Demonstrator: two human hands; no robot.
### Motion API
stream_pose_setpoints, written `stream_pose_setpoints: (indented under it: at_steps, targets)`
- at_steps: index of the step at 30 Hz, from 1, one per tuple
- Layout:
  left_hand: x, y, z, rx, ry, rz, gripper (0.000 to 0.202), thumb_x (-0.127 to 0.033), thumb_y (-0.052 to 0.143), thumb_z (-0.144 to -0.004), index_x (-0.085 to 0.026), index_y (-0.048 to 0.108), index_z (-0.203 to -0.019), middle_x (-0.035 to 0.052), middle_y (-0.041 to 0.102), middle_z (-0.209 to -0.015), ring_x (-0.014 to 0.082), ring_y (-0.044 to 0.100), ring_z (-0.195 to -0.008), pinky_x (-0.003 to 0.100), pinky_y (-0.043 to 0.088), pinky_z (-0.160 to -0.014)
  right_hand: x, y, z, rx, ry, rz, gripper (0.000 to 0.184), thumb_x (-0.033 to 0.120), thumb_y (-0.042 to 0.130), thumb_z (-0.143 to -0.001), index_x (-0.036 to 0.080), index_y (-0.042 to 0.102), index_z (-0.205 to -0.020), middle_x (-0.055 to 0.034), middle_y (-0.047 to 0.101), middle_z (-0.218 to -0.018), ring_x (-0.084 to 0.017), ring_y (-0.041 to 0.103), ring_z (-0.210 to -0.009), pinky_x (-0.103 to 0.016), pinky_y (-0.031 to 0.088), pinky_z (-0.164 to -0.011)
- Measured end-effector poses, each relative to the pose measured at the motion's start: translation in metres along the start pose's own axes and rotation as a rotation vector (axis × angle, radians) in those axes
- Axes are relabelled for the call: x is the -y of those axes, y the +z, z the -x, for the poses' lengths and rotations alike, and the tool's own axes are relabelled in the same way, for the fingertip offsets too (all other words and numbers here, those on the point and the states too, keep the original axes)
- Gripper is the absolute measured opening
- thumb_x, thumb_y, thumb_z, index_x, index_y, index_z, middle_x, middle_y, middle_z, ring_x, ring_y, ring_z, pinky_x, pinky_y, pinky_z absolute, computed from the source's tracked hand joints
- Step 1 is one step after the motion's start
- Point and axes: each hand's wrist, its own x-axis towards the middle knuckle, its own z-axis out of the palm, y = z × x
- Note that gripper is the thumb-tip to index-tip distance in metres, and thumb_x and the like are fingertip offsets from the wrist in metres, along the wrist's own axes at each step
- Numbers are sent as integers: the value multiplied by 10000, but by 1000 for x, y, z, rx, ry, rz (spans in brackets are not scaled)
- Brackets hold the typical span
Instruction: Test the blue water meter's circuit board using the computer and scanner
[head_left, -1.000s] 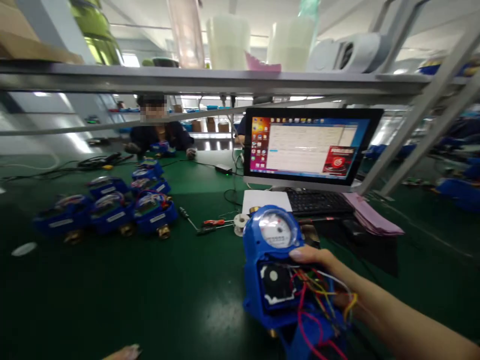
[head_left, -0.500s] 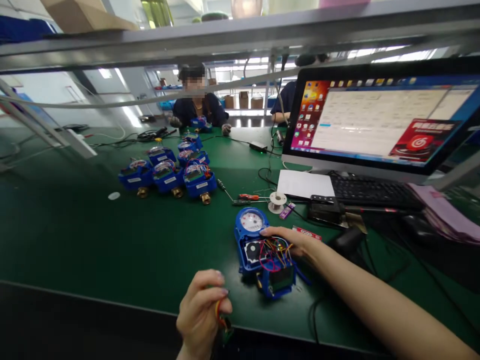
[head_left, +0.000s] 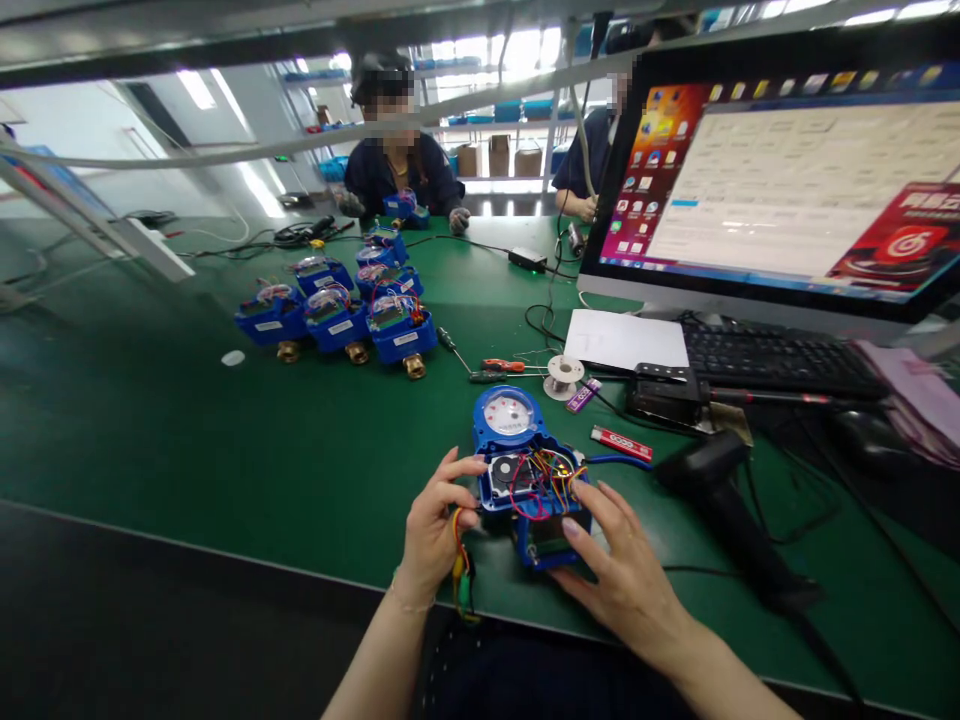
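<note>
An opened blue water meter with a round dial and a tangle of coloured wires lies on the green bench in front of me. My left hand is curled against its left side and pinches clip leads with red, yellow and green ends that hang down from my fingers. Over the meter's loose lower cover, my right hand rests with fingers spread, fingertips touching it.
Several blue meters stand at the back left. A solder spool, screwdrivers, paper, a keyboard and a monitor lie to the right. A black handheld scanner rests by my right arm. Two people work across the bench.
My left hand rose from below the bench edge to the meter's left side with the clip leads. My right hand slid from the dial down to the lower cover.
</note>
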Motion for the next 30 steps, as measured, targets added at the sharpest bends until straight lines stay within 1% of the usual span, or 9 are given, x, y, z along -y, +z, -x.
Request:
stream_pose_setpoints:
  at_steps: [2,3,7,10,13,16,21,26,30]
  targets:
    - [0,0,0,-19,-26,24,184,-328,537,-831,-151,490,-807,47,579,-1047,171,528,-1060,402,239,-1068,0,2,-3,-58,6,-65,706,51,613,-645,191,309,-1266,-134,450,-1183,-200,428,-1152,-445,378,-966]
    - [0,1,0,-30,-41,38,187,-330,542,-828,-151,490,-807,45,584,-1037,171,535,-1050,404,236,-1070,-2,0,-8,-69,55,-137,725,85,630,-644,187,304,-1283,-119,481,-1143,-180,462,-1107,-401,404,-954]
    - [0,2,-2,-71,-79,69,193,-330,570,-810,-151,498,-801,33,592,-1017,167,553,-1019,412,232,-1075,-11,-19,-44,33,504,-666,719,316,683,-661,210,325,-1276,-76,537,-1078,-118,545,-997,-232,482,-854]
    - [-1,4,-3,-117,-91,73,188,-326,569,-815,-149,508,-792,40,591,-1015,150,530,-1052,401,240,-1081,-22,-20,-76,91,685,-953,601,388,684,-653,166,428,-1149,-92,526,-1110,-133,536,-1027,-249,476,-874]
    - [-2,5,-2,-149,-112,150,188,-316,559,-823,-137,511,-797,60,525,-1085,153,517,-1076,336,372,-1002,-33,-11,-94,217,663,-891,623,419,702,-618,152,475,-1132,-92,516,-1145,-147,517,-1038,-305,439,-942]
    - [-4,5,-2,-150,-126,228,173,-286,560,-822,-123,507,-802,70,449,-1139,161,534,-1051,268,460,-899,-39,-5,-98,257,602,-828,621,408,697,-630,157,481,-1154,-83,517,-1156,-147,504,-1059,-315,412,-977]
    - [-4,5,-3,-155,-128,223,172,-280,554,-828,-117,505,-801,75,438,-1150,168,529,-1065,271,460,-909,-43,-7,-97,269,556,-819,641,411,698,-631,167,463,-1175,-66,508,-1180,-129,493,-1096,-284,396,-996]
    - [-2,5,-1,-162,-138,228,162,-276,556,-827,-121,510,-811,74,435,-1153,176,535,-1053,288,460,-908,-48,-13,-101,363,474,-714,633,420,698,-621,175,482,-1162,-42,520,-1168,-112,514,-1056,-249,420,-958]
    - [-3,5,-2,-157,-138,255,149,-263,560,-825,-124,507,-814,74,435,-1151,205,548,-1038,329,465,-899,-52,-18,-102,461,385,-551,649,402,702,-611,206,492,-1193,-30,527,-1175,-146,514,-1064,-309,414,-961]
